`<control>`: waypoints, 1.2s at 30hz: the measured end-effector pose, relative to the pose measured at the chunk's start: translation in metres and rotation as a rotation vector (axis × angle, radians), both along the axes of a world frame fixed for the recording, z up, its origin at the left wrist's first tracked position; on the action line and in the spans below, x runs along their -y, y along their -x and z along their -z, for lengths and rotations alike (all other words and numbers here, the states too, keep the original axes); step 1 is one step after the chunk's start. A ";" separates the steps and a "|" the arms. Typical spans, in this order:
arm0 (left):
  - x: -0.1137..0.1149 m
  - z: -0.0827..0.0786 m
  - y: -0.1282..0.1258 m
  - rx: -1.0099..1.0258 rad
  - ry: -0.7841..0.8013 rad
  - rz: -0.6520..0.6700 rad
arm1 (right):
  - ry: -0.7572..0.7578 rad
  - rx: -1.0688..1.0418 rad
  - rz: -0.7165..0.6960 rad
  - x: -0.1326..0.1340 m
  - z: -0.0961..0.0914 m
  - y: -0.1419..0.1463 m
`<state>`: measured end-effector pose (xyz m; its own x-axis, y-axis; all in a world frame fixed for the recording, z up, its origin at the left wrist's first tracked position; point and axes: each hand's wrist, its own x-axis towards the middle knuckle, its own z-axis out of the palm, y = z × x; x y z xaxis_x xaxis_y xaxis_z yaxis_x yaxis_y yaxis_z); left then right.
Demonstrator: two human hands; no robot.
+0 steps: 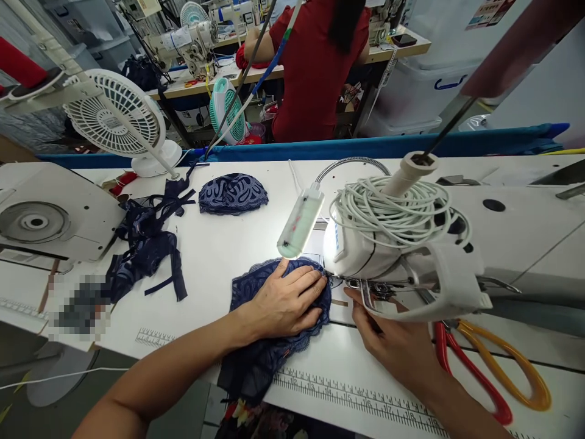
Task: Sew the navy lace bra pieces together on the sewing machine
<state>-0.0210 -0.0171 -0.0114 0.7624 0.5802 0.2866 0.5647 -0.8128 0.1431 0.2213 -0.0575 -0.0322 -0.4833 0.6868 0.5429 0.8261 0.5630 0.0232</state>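
Note:
A navy lace piece (256,286) that looks like a bra cup lies on the sewing table, its lower end hanging past the front edge. My left hand (290,299) rests flat on it, fingers stretched toward the sewing machine's needle area. The white sewing machine (356,253) stands to the right, and the lace edge reaches its presser foot. Beside the foot is my right hand (397,344), its visible fingers apart with nothing seen between them. The machine's guard hides part of that hand. A lit lamp (300,222) on a bendy neck hangs above the fabric.
Red-and-orange scissors (503,372) lie at the right. Another navy lace cup (233,194) and tangled navy straps (148,238) lie on the left. A coil of pale cable (402,210) sits on the machine. A white fan (119,116) and a person in red (315,73) are beyond.

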 end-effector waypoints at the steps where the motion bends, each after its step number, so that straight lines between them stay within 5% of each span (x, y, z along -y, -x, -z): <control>1: -0.001 -0.001 0.001 -0.003 0.004 0.006 | 0.006 -0.016 0.003 0.000 0.001 0.000; 15: -0.003 -0.003 0.001 -0.055 0.039 0.042 | 0.005 0.189 -0.012 0.002 0.003 -0.004; 36: -0.007 -0.007 0.007 -0.040 0.045 0.068 | 0.154 -0.043 0.048 0.010 0.010 -0.002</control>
<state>-0.0277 -0.0101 -0.0041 0.8105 0.5388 0.2298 0.5148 -0.8424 0.1593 0.2237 -0.0671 -0.0420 -0.4262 0.7855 0.4487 0.8506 0.5168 -0.0967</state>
